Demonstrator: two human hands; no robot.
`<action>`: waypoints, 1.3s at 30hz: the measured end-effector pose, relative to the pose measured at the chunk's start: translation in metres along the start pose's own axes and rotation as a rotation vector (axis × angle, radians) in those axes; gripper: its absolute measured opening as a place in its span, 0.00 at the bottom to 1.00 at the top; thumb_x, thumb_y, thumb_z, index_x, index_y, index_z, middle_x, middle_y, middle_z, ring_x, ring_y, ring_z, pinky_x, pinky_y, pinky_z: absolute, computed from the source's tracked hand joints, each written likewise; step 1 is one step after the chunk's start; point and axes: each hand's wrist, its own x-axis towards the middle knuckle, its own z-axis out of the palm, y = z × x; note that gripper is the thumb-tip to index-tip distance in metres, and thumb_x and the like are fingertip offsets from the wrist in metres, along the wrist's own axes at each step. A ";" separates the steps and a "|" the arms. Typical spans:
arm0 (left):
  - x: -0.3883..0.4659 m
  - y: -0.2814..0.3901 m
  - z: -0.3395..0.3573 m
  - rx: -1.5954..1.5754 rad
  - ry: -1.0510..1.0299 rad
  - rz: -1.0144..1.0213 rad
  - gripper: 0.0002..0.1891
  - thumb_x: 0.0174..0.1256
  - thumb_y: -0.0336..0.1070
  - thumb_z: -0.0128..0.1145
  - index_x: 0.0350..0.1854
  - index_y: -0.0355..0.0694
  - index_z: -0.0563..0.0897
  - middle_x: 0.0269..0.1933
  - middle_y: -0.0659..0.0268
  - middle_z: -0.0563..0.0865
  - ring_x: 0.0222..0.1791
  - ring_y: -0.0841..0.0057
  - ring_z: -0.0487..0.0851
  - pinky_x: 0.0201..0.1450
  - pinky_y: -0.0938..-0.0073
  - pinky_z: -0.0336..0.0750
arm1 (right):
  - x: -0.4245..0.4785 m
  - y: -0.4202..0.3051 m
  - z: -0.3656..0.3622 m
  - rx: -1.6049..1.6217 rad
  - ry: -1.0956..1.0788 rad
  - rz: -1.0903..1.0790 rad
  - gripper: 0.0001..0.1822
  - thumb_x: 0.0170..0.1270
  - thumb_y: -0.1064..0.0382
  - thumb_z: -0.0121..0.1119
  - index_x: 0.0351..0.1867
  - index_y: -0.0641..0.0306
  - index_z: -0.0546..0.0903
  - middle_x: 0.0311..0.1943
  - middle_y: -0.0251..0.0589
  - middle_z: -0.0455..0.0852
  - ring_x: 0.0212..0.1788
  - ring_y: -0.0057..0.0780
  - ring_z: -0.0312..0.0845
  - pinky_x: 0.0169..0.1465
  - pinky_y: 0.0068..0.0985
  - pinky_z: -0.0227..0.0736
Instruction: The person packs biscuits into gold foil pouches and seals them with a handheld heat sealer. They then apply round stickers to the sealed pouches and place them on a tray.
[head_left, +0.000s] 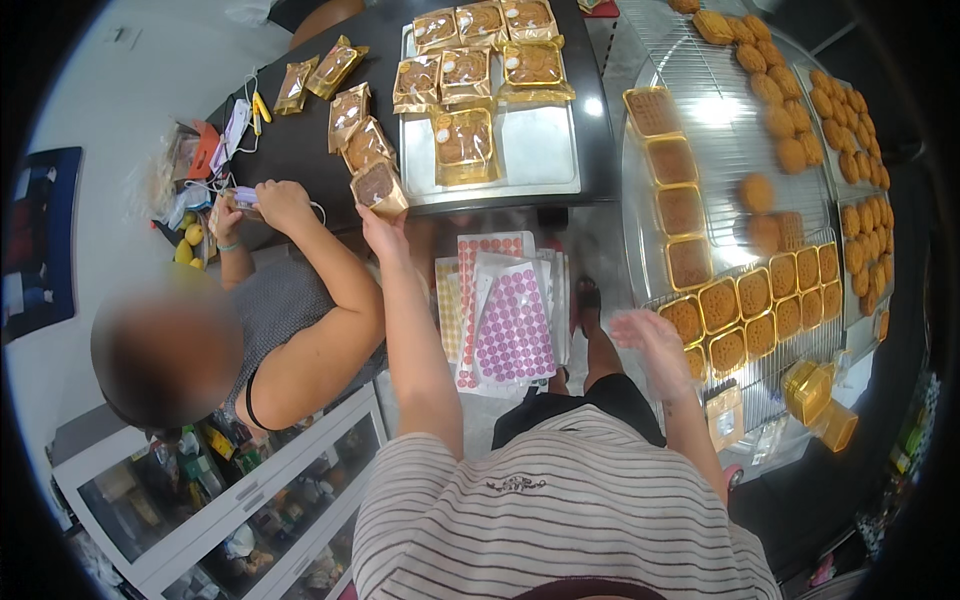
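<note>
My left hand (386, 231) grips the near end of a gold packet with a mooncake (377, 185), at the near edge of the dark table. Two more packed mooncakes (365, 145) lie in a line just beyond it. My right hand (651, 341), slightly blurred, hangs with its fingers apart beside the wire rack (720, 202). Nearest to it are unwrapped mooncakes in gold trays (681, 320), set in two rows on the rack. Whether the fingers touch a tray I cannot tell.
A metal tray (525, 161) bears several packed mooncakes. Left of me a person (292, 330) holds a lilac handheld device (244, 196) with a cord. Sticker sheets (517, 322) lie below the table edge. Stacked gold plastic trays (814, 394) stand right, near loose mooncakes (866, 240).
</note>
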 end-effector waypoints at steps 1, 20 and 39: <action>0.017 0.002 -0.001 -0.006 0.016 0.002 0.32 0.76 0.59 0.44 0.67 0.36 0.66 0.63 0.57 0.74 0.57 0.60 0.79 0.52 0.54 0.81 | 0.003 0.000 -0.002 0.000 -0.014 0.003 0.16 0.75 0.56 0.51 0.47 0.69 0.80 0.45 0.44 0.86 0.45 0.26 0.82 0.50 0.23 0.73; 0.049 0.044 0.005 1.270 0.176 0.608 0.28 0.72 0.49 0.53 0.62 0.27 0.73 0.54 0.42 0.80 0.49 0.46 0.80 0.52 0.49 0.75 | -0.010 -0.014 -0.003 -0.045 0.066 -0.064 0.16 0.75 0.55 0.51 0.47 0.67 0.82 0.43 0.39 0.86 0.45 0.22 0.80 0.51 0.21 0.74; -0.575 -0.135 0.073 0.735 -2.065 0.947 0.19 0.61 0.33 0.59 0.56 0.38 0.80 0.67 0.50 0.72 0.71 0.53 0.65 0.74 0.52 0.57 | -0.252 0.130 -0.215 -0.169 1.160 -0.260 0.14 0.68 0.56 0.58 0.43 0.65 0.84 0.38 0.39 0.88 0.40 0.25 0.82 0.46 0.24 0.76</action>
